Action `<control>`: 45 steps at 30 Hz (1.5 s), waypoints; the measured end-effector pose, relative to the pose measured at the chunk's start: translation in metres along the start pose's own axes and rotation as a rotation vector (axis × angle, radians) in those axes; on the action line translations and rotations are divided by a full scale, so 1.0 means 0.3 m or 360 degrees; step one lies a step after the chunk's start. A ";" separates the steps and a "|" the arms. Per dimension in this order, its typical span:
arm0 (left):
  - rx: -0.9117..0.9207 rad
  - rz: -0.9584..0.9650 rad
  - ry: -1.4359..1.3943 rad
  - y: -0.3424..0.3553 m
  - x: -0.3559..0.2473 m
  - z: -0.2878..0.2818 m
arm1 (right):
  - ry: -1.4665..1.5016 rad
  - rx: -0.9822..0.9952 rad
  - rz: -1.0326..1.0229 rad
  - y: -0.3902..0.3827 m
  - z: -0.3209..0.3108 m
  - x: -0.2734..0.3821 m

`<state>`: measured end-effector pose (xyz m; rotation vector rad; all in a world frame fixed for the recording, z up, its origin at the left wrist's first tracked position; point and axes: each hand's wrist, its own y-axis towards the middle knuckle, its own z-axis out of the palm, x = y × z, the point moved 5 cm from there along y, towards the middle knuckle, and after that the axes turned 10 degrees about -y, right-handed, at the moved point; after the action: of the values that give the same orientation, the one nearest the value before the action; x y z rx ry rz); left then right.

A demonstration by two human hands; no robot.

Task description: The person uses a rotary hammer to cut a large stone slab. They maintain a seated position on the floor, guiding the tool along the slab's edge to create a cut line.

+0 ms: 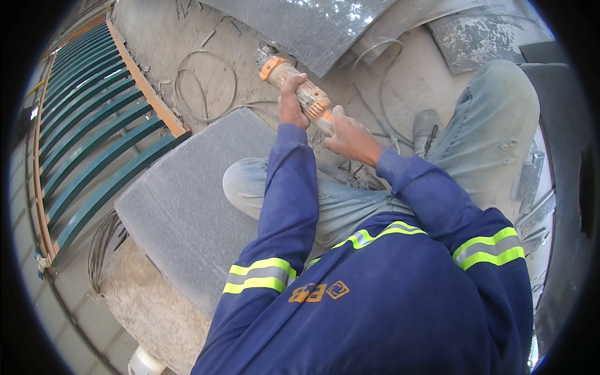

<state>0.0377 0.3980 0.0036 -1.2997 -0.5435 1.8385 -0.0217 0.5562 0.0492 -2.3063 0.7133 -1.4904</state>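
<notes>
An orange and grey angle grinder (306, 94), coated in pale dust, is held in both my hands. My left hand (292, 103) wraps round the middle of its body. Behind it, my right hand (353, 135) grips the rear end near the cable. The grinder's head (267, 55) points up and to the left, at the edge of a large grey stone slab (312, 28). Whether its disc touches the slab cannot be made out.
A second grey slab (200, 169) lies left of my knee. Green slats in an orange frame (150, 100) stand at the far left. Cable loops (236, 87) cross the dusty ground. More slabs (478, 37) lie at the back right, and a coil of wire (100, 256) is at lower left.
</notes>
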 end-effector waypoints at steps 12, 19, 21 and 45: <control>-0.0036 0.0056 0.0010 -0.068 0.041 0.003 | 0.0065 -0.0121 -0.0095 -0.070 0.021 -0.035; -0.0038 0.0092 -0.0052 0.024 0.004 -0.001 | -0.0066 -0.0049 -0.0010 0.029 0.005 -0.018; -0.0035 0.0063 -0.0029 0.015 0.006 0.012 | -0.0068 -0.0052 -0.0008 0.039 0.001 -0.023; -0.0053 0.0092 0.0018 -0.070 0.047 0.001 | 0.0021 -0.0090 -0.0057 -0.059 0.009 -0.037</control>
<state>0.0430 0.4218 0.0108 -1.3598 -0.5374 1.8754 -0.0188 0.5769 0.0486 -2.3651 0.7301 -1.5209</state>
